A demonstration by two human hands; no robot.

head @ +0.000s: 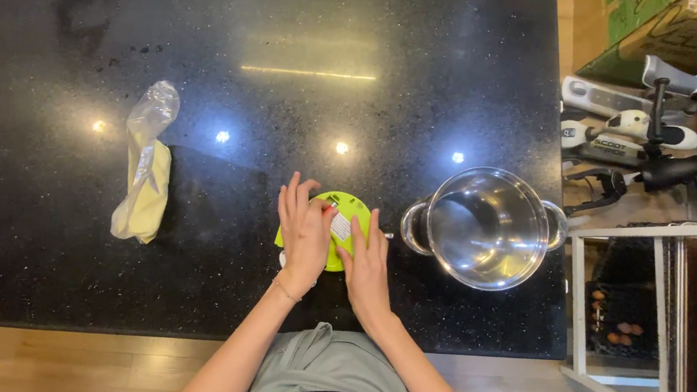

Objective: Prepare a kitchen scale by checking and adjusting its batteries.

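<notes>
A lime-green round flat object [351, 207] with a small white label lies on the black speckled counter [293, 63] near its front edge. My left hand [303, 230] rests on top of its left half, fingers spread and pointing away from me. My right hand [366, 262] lies against its right side, fingers touching its edge and label. Most of the green object is hidden under both hands. I cannot tell whether either hand grips it or only presses on it.
A shiny steel pot [486, 226] with two handles stands open just right of my hands. A clear plastic bag of pale yellow pasta [145, 170] lies at the left. Beyond the counter's right edge are scooters [627, 129] and a white shelf frame [653, 302].
</notes>
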